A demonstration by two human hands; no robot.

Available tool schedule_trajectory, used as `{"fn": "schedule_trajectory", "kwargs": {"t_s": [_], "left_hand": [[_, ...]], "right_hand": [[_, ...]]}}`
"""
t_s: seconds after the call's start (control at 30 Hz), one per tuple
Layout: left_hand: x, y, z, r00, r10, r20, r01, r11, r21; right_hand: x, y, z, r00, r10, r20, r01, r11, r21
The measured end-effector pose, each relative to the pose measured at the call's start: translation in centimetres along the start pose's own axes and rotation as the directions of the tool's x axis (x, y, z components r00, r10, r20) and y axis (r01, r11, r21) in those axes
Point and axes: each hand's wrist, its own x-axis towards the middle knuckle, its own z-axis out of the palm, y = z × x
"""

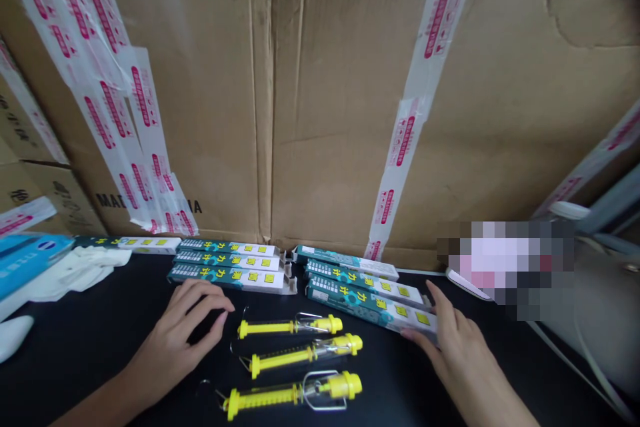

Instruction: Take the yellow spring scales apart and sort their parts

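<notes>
Three yellow spring scales (295,360) with clear tubes and metal hooks lie side by side on the black table (90,347). My left hand (183,330) rests palm down just left of them, fingers curled loosely, holding nothing. My right hand (457,347) lies to their right, fingers stretched out and touching the nearest of three teal and white boxes (373,303). A second stack of teal boxes (230,267) sits behind my left hand.
A tall taped cardboard sheet (320,100) stands as a wall behind the boxes. White cloth (75,270) and a blue box (25,260) lie at the far left. A blurred patch (505,267) and grey cables are at the right.
</notes>
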Motion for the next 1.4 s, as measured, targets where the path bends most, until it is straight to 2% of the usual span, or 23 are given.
{"fn": "schedule_trajectory", "kwargs": {"t_s": [0.13,0.23,0.3,0.4,0.47,0.57,0.63,0.73,0.83,0.9,0.97,1.03,1.27,1.4], "left_hand": [[-0.3,0.8,0.4,0.999,-0.042,-0.002,0.042,0.998,-0.054],[-0.6,1.0,0.5,0.996,-0.092,-0.009,0.091,0.993,-0.071],[-1.0,1.0,0.6,0.991,-0.133,-0.007,0.132,0.988,-0.086],[-1.6,1.2,0.5,0.985,-0.165,0.052,0.172,0.967,-0.187],[-2.0,1.5,0.3,0.985,-0.117,0.128,0.151,0.943,-0.295],[-2.4,2.4,-0.1,0.978,0.022,0.208,0.068,0.908,-0.414],[-2.6,3.0,-0.4,0.962,0.104,0.252,0.005,0.918,-0.396],[-2.5,3.7,-0.4,0.952,0.145,0.269,-0.067,0.957,-0.281],[-2.1,3.8,0.0,0.986,0.036,0.163,0.009,0.965,-0.262],[-1.9,3.6,0.4,0.991,-0.052,0.121,0.086,0.951,-0.297],[-1.8,3.4,0.7,0.987,-0.100,0.128,0.137,0.936,-0.325],[-1.8,3.1,0.9,0.985,-0.102,0.140,0.145,0.929,-0.340],[-1.5,3.0,1.2,0.991,-0.093,0.098,0.121,0.935,-0.333],[-1.2,2.8,1.2,0.994,-0.037,0.100,0.070,0.936,-0.345]], "right_hand": [[1.1,-0.8,-2.8,0.995,-0.094,-0.014,0.095,0.995,0.021],[2.1,-2.1,-4.6,0.985,-0.095,-0.143,0.096,0.995,0.001],[2.3,-3.1,-5.2,0.970,-0.101,-0.221,0.110,0.994,0.028],[1.6,-4.6,-5.2,0.956,-0.140,-0.258,0.178,0.975,0.131],[0.7,-5.6,-4.9,0.955,-0.193,-0.224,0.240,0.949,0.205],[-0.7,-6.9,-4.2,0.947,-0.268,-0.178,0.313,0.895,0.317],[-1.1,-7.6,-3.4,0.958,-0.236,-0.160,0.282,0.864,0.416],[-1.0,-8.2,-2.1,0.994,-0.065,-0.084,0.103,0.788,0.607],[-0.4,-8.2,-0.9,0.999,0.040,0.032,-0.049,0.608,0.792],[-0.3,-8.2,-0.4,0.994,0.042,0.099,-0.107,0.498,0.861],[-0.3,-8.3,-0.3,0.988,0.042,0.148,-0.152,0.437,0.886],[-0.4,-8.3,-0.3,0.984,0.058,0.166,-0.174,0.434,0.884],[-0.9,-8.0,-0.3,0.988,0.130,0.088,-0.147,0.569,0.809],[-1.2,-7.7,-0.1,0.978,0.161,0.129,-0.198,0.557,0.807]]}}
